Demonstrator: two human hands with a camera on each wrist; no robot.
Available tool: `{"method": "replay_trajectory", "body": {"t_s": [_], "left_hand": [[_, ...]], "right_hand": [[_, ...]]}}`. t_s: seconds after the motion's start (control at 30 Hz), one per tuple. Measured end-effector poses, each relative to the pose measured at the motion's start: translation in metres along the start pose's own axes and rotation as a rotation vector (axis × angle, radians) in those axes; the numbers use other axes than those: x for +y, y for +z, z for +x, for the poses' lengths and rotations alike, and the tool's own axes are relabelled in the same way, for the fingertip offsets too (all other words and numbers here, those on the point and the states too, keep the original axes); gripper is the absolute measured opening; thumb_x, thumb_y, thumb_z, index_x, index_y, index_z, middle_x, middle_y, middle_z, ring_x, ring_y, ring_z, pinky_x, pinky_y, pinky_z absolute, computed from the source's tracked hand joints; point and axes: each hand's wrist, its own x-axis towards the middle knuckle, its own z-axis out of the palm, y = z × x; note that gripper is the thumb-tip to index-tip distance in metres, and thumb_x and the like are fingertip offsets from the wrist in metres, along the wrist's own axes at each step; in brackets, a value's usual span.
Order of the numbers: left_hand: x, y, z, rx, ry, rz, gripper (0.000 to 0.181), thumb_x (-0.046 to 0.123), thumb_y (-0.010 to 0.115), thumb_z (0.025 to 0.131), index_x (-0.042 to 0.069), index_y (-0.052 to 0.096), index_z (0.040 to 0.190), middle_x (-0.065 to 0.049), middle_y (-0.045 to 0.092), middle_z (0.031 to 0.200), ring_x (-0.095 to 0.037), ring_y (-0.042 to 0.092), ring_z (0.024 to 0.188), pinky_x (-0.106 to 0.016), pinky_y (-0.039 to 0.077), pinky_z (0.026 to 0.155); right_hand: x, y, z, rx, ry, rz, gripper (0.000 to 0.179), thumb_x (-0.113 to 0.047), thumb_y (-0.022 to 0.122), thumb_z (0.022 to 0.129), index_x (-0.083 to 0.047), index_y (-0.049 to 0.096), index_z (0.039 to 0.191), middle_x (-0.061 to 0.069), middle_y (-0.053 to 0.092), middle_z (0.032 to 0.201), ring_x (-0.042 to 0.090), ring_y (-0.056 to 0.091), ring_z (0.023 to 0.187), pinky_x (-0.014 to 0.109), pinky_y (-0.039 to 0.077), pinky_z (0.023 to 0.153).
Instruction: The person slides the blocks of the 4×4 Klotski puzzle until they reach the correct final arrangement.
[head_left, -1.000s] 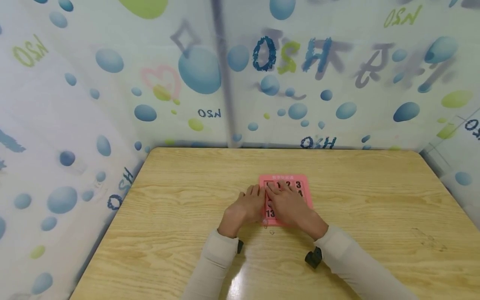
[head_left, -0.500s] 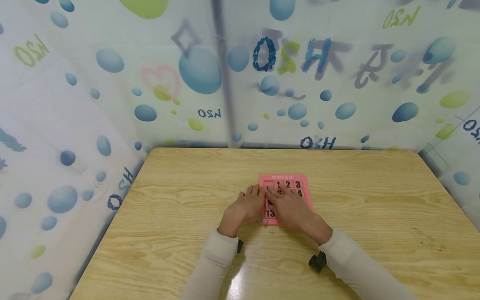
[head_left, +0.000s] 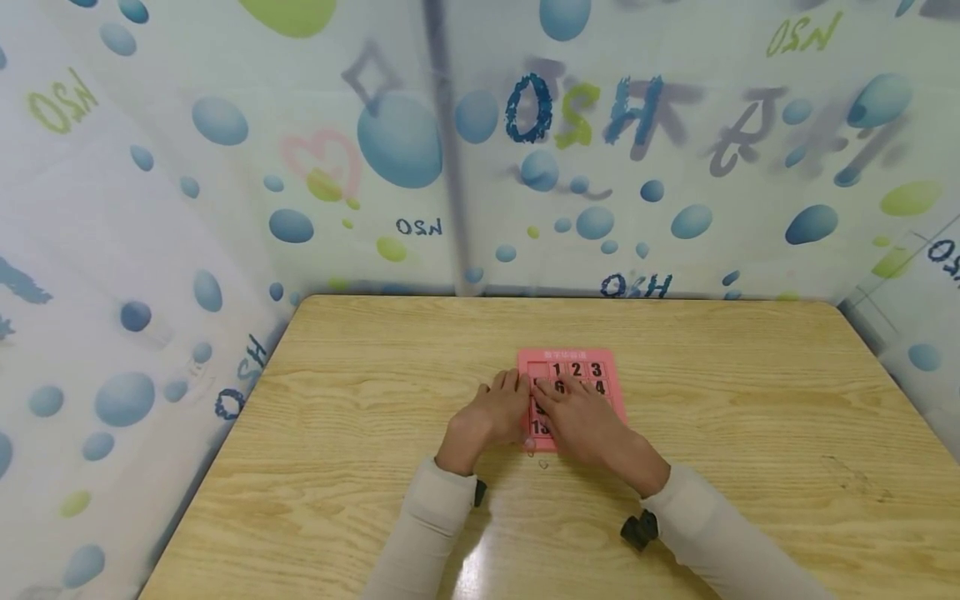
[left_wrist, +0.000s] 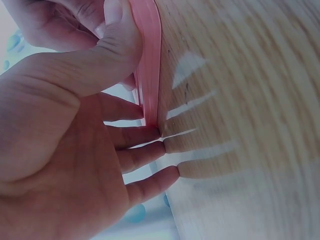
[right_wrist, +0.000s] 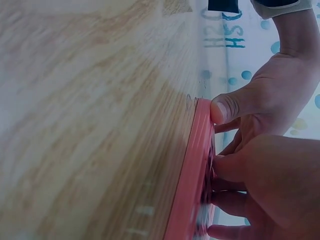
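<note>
A pink number slide puzzle [head_left: 609, 360] lies flat on the wooden table, its black-numbered tiles partly covered by my hands. Its top-left slot is bare; 1, 2 and 3 fill the rest of that row. My left hand [head_left: 495, 412] lies at the puzzle's left side. In the left wrist view, its thumb [left_wrist: 122, 47] touches the pink frame [left_wrist: 151, 75], while the other fingers stretch out along the corner and table. My right hand [head_left: 581, 421] lies over the tiles, fingertips touching them around the left and middle columns. The right wrist view shows these fingers [right_wrist: 232, 202] fairly straight.
The wooden table [head_left: 360, 350] extends around the puzzle on all sides. A patterned curtain [head_left: 495, 192] hangs behind and along the sides. Dark wrist devices [head_left: 639, 530] sit under both beige sleeves [head_left: 712, 517].
The tile that was in the top-left slot has slid down toward me, baring that slot. My right hand has drawn slightly back and right; my left hand has stayed put.
</note>
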Motion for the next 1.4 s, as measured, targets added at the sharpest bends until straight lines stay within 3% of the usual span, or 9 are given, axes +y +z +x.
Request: {"method": "replay_trajectory", "body": {"t_s": [0.2,0.33,0.5,0.63,0.83,1.4], "left_hand": [[0.000,0.001,-0.001,0.002,-0.003,0.006,0.102,0.043,0.077,0.082,0.003,0.021,0.157,-0.016,0.021,0.162,-0.029,0.020,0.151,-0.051,0.030,0.117],[0.001,0.001,-0.001,0.008,-0.003,0.014,0.100,0.043,0.077,0.082,0.003,0.022,0.157,-0.016,0.024,0.161,-0.028,0.022,0.150,-0.051,0.031,0.116],[0.001,0.002,-0.001,0.007,-0.005,0.015,0.101,0.043,0.076,0.083,0.004,0.020,0.158,-0.015,0.022,0.162,-0.028,0.021,0.150,-0.050,0.031,0.117],[0.002,0.001,-0.002,0.013,-0.005,0.007,0.104,0.043,0.077,0.082,0.004,0.019,0.158,-0.014,0.020,0.163,-0.028,0.019,0.151,-0.049,0.029,0.117],[0.003,0.001,-0.002,0.012,-0.012,-0.007,0.104,0.043,0.077,0.081,0.004,0.019,0.158,-0.013,0.021,0.162,-0.027,0.020,0.150,-0.048,0.029,0.117],[0.001,0.000,-0.001,-0.010,-0.017,-0.001,0.104,0.044,0.076,0.083,0.004,0.017,0.159,-0.014,0.017,0.165,-0.028,0.016,0.152,-0.048,0.027,0.119]], "right_hand": [[-0.001,0.002,-0.002,0.033,-0.026,-0.017,0.045,-0.024,0.052,0.103,-0.005,0.052,0.144,0.012,0.052,0.147,0.041,0.048,0.132,0.058,0.041,0.106],[0.000,0.000,-0.004,0.006,-0.016,-0.013,0.045,-0.026,0.051,0.103,-0.007,0.052,0.145,0.011,0.051,0.149,0.041,0.045,0.136,0.059,0.039,0.108],[0.009,-0.003,-0.005,-0.004,0.032,-0.007,0.045,-0.027,0.051,0.103,-0.009,0.053,0.144,0.010,0.049,0.150,0.040,0.040,0.141,0.059,0.033,0.113],[0.021,-0.003,-0.003,0.035,0.085,-0.048,0.044,-0.024,0.053,0.102,-0.010,0.054,0.143,0.010,0.050,0.149,0.041,0.042,0.139,0.060,0.037,0.109],[0.031,-0.003,0.002,0.006,0.149,-0.037,0.045,-0.027,0.055,0.101,-0.012,0.055,0.143,0.009,0.050,0.150,0.043,0.040,0.139,0.064,0.038,0.106],[0.023,-0.001,0.014,0.055,0.104,-0.037,0.040,-0.028,0.057,0.100,-0.012,0.061,0.137,0.010,0.057,0.142,0.041,0.049,0.131,0.061,0.041,0.105]]}}
